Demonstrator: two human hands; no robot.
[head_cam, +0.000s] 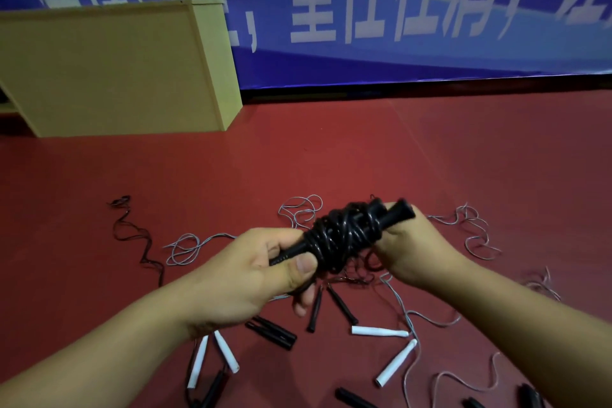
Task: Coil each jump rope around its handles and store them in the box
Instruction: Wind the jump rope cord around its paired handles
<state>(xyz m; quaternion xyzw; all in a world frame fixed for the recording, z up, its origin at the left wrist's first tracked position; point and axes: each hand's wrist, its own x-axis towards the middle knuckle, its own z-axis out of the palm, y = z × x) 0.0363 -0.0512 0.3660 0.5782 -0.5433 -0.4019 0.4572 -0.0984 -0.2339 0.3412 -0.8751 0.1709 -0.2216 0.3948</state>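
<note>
so the left hand and right hand each clamp the black rope bundle, nearly wound. several loose ropes wait on the floor; no box is in view.

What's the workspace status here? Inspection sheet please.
Surface: red floor, ropes strewn on it.
Job's things: black rope coiled round its handles, held up in both hands; white handles and black handles loose on floor; box rear left.
Clutter: nothing seen.
Grippers: left hand grips handle end; right hand holds the other end.
Cables: grey cords tangled on floor.
Surroundings: blue banner behind.
</note>
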